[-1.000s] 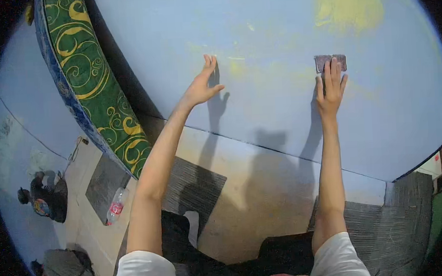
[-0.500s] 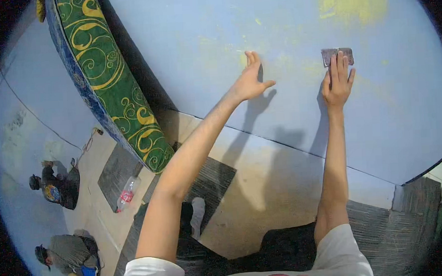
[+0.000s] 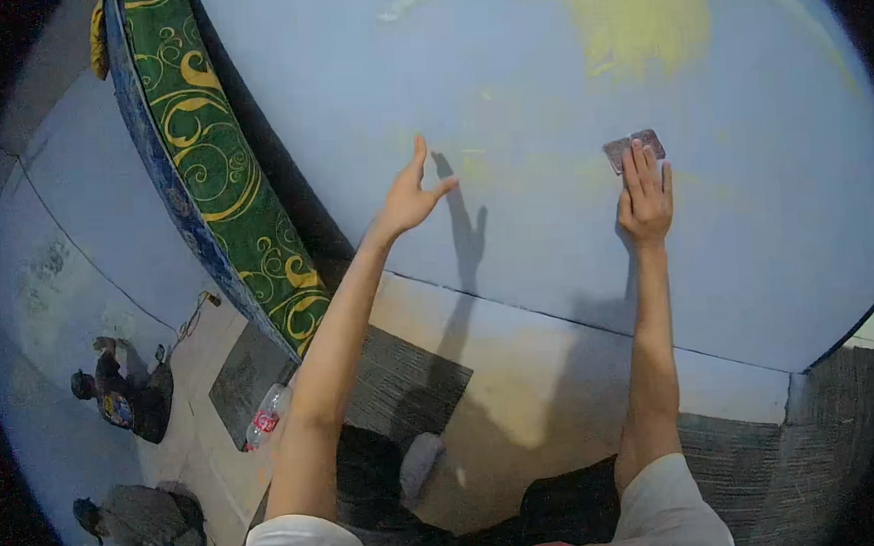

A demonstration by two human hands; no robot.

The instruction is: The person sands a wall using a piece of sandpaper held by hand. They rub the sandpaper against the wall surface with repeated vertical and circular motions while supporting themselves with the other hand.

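A small dark brown piece of sandpaper (image 3: 651, 141) lies flat against the pale blue wall (image 3: 544, 238), with a crease across its middle. My right hand (image 3: 647, 203) holds it there under outstretched fingers, which hide its lower part. Off to the left, my left hand (image 3: 415, 195) is raised in front of the wall, thumb spread from the fingers and nothing in it. Its shadow falls on the wall a little to the right of it. A bright yellow patch (image 3: 639, 25) marks the wall above the sandpaper, and fainter yellow smears lie between my hands.
A green mattress (image 3: 208, 151) with yellow swirls leans on the wall at left. Dark mats (image 3: 413, 378) and a plastic bottle (image 3: 266, 416) are on the floor. Two people sit by the far-left wall, one (image 3: 132, 393) farther, one (image 3: 149, 525) nearer. A cable (image 3: 90, 252) hangs there.
My left hand has moved left and lower in view, away from the yellow smears. My right hand and the sandpaper have shifted slightly down and left, and the sandpaper is now tilted.
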